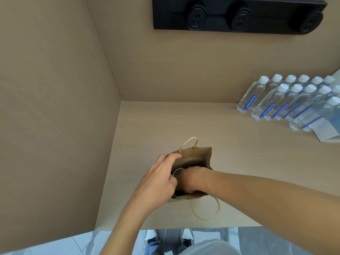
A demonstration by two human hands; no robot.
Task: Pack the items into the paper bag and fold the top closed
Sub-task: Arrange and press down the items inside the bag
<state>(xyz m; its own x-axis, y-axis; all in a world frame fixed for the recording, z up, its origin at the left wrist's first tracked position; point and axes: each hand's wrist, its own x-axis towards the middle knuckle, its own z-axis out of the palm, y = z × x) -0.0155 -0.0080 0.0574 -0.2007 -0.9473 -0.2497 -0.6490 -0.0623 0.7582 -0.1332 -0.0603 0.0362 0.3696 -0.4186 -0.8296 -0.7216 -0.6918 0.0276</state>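
Note:
A small brown paper bag [196, 155] with twisted paper handles stands upright and open on the desk, near the front edge. My left hand [160, 178] grips the bag's left rim, thumb over the far corner. My right hand [191, 178] reaches down into the bag's mouth, its fingers hidden inside. A thin pale curved thing [177, 171], perhaps a cable or a round rim, shows between the two hands. Something dark lies inside the bag, mostly hidden. I cannot tell what the right hand holds.
Several clear water bottles [287, 102] with white caps and blue labels stand in rows at the back right, next to a white box [325, 131]. A black socket strip [239, 15] is on the back wall. A side panel [55, 126] walls off the left.

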